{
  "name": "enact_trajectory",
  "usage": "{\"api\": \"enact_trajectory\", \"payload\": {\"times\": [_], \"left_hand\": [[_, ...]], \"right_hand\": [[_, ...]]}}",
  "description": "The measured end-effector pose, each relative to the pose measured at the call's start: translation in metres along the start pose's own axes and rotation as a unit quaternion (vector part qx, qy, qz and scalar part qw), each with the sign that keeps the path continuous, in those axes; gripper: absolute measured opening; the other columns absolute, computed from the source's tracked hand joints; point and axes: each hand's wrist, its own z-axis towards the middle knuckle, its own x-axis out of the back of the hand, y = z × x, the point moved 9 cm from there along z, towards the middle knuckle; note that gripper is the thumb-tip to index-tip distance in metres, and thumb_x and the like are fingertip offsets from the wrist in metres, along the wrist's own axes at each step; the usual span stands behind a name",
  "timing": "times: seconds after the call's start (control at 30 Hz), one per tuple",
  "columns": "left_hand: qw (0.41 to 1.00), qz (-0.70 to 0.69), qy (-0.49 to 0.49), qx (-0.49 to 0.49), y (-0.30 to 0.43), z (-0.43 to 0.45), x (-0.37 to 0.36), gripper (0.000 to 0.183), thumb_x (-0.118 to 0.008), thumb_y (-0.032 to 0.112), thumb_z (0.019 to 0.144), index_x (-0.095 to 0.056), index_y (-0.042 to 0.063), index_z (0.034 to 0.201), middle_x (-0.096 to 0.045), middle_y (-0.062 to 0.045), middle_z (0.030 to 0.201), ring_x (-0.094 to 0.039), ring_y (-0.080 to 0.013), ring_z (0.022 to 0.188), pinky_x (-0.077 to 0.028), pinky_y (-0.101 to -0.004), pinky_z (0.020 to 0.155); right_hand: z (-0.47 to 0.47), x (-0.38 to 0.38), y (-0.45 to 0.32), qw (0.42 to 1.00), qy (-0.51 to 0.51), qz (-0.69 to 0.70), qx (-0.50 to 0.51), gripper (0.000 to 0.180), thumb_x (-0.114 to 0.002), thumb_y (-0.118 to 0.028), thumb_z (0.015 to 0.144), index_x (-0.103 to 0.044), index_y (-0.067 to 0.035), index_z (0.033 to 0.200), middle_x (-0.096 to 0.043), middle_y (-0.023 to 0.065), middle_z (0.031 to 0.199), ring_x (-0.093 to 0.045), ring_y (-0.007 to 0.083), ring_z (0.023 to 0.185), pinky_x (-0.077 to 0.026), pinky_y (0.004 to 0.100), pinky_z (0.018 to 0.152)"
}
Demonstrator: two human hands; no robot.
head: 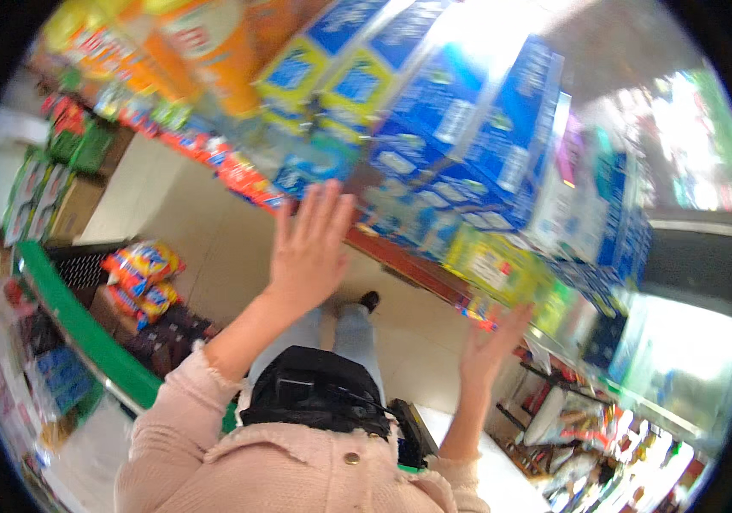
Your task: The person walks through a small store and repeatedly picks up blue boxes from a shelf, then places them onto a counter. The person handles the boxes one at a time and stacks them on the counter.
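Observation:
My left hand (310,247) is held palm down with its fingers apart, at the edge of a shelf beside a blue packet (318,163). Nothing is in it. My right hand (496,346) is farther right, fingers spread, close to a small red and yellow packet (478,311) and a yellow-green pack (494,266); whether it touches either is blurred. Blue boxes (436,106) and blue-yellow boxes (356,80) stand on the shelf above my hands. Orange bottles or packs with yellow tops (209,51) stand at the upper left.
A red shelf edge (404,260) runs diagonally before me. Behind my left arm is a green counter edge (84,320), with bright orange-red packets (144,276) beside it. A cardboard box (77,208) stands at the far left. Tiled floor (212,221) shows below the shelf.

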Motion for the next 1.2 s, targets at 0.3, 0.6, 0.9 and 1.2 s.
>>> {"api": "enact_trajectory", "payload": {"times": [0.3,0.6,0.9,1.2], "left_hand": [[0.997,0.058,0.051,-0.018,0.013,-0.001,-0.001,0.081,-0.066,0.025,0.065,-0.023,0.006,0.132,-0.018,-0.013,0.139,-0.018,-0.0298,0.128,-0.014,-0.0508,0.100],[0.999,0.042,0.026,0.011,0.014,-0.005,0.002,0.082,-0.062,0.026,0.071,-0.014,0.009,0.135,-0.009,-0.016,0.140,-0.011,-0.0336,0.129,-0.011,-0.0576,0.097],[0.920,-0.356,-0.095,-0.132,0.160,0.027,0.068,0.064,-0.054,0.010,0.078,-0.021,0.002,0.132,-0.023,-0.013,0.137,-0.022,-0.0246,0.127,-0.021,-0.0328,0.101],[0.943,-0.276,0.089,-0.165,0.160,0.030,0.112,0.064,-0.057,0.003,0.072,-0.028,0.006,0.130,-0.022,-0.013,0.138,-0.016,-0.0322,0.128,-0.019,-0.0401,0.101]], "right_hand": [[0.000,-0.005,0.010,0.999,-0.033,-0.021,-0.009,0.068,-0.055,-0.021,0.075,-0.022,0.002,0.130,-0.015,0.0184,0.138,-0.014,0.0342,0.127,-0.014,0.0483,0.101],[0.004,0.040,0.038,0.996,-0.011,0.084,0.015,0.066,-0.056,-0.019,0.074,-0.025,-0.001,0.129,-0.017,0.0206,0.137,-0.017,0.0367,0.126,-0.018,0.0477,0.099],[0.047,0.114,0.193,0.896,0.118,0.404,-0.142,0.065,-0.052,-0.013,0.082,-0.013,-0.005,0.135,-0.020,0.0161,0.137,-0.029,0.0278,0.121,-0.026,0.0350,0.098],[0.068,0.141,0.181,0.887,0.164,0.418,-0.109,0.058,-0.049,-0.011,0.084,-0.019,-0.007,0.133,-0.025,0.0146,0.135,-0.036,0.0250,0.116,-0.030,0.0343,0.093]]}}
